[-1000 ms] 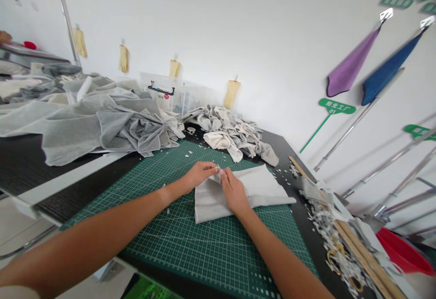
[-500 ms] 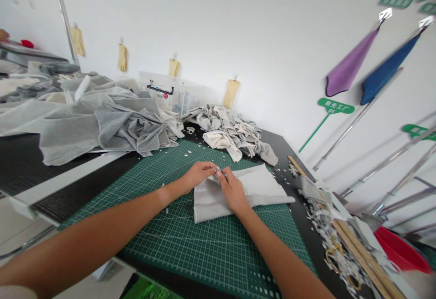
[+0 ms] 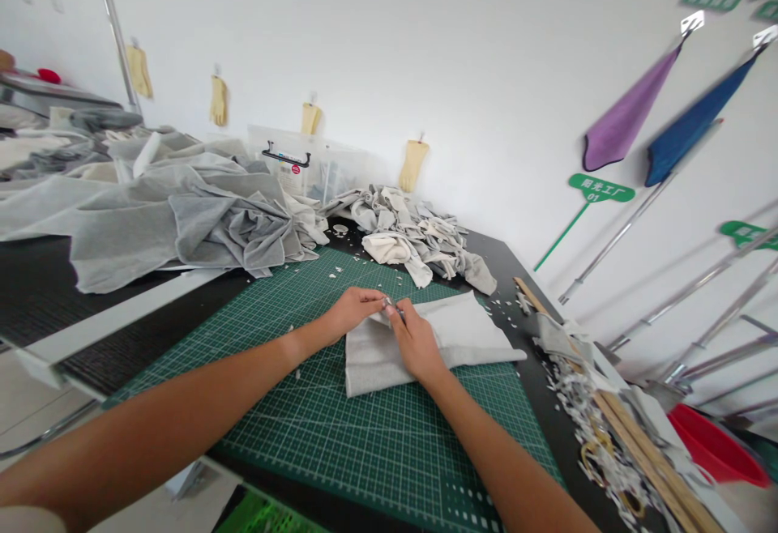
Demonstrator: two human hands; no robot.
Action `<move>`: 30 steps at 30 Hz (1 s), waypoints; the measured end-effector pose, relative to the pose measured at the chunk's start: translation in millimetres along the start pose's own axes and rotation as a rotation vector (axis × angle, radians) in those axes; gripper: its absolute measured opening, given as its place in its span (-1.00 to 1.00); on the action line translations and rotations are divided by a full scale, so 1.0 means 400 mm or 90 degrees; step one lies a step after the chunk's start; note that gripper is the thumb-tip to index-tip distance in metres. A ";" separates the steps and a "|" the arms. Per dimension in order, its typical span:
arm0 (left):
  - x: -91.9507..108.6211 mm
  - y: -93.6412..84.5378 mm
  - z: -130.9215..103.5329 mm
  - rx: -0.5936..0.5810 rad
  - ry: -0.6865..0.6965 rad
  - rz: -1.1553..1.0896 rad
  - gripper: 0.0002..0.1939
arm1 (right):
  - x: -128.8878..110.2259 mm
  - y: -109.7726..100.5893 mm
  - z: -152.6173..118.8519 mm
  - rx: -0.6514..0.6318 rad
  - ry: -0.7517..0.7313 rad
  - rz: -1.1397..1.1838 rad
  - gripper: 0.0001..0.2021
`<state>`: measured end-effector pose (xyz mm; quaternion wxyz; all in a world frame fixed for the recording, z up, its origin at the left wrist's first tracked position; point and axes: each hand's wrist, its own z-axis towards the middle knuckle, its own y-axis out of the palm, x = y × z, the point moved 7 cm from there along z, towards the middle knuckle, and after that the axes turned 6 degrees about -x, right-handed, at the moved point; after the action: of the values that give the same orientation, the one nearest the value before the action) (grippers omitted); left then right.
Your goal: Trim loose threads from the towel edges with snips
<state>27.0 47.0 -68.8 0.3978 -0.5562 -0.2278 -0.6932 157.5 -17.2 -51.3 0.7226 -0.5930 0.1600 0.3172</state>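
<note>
A light grey piece of cloth (image 3: 468, 330) lies partly folded on a green cutting mat (image 3: 340, 444). My left hand (image 3: 354, 311) pinches a raised edge of this cloth between thumb and fingers. Close against it, my right hand (image 3: 416, 340) is closed around a small metal tool (image 3: 392, 304) with a dark part. Most of that tool is hidden by the fingers, so its kind cannot be made out. The fingertips of both hands nearly meet over the cloth's upper left part.
Heaped grey cloth (image 3: 139, 217) covers the table's left side, and a smaller pile of cloth pieces (image 3: 413, 229) sits behind the mat. A clear plastic box (image 3: 285, 164) stands by the wall. Wooden strips (image 3: 644, 452), scraps and yellow-handled scissors (image 3: 589, 460) lie along the right edge.
Almost nothing differs. Both hands stay at the same spot on the cloth, and the view has shifted very slightly.
</note>
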 end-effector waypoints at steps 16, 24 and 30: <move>-0.009 -0.005 -0.003 0.025 -0.005 0.012 -0.70 | -0.007 0.000 -0.001 0.003 -0.022 -0.028 -0.67; -0.012 -0.002 -0.001 0.013 0.006 0.011 -0.70 | -0.001 0.001 -0.002 0.021 -0.007 -0.018 -0.66; -0.011 0.000 0.003 0.013 0.007 0.020 -0.67 | 0.017 -0.005 0.007 0.045 0.021 0.025 -0.63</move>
<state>28.2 49.3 -72.7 0.4157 -0.5519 -0.2234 -0.6875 163.6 -13.0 -53.2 0.7340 -0.5688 0.1951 0.3156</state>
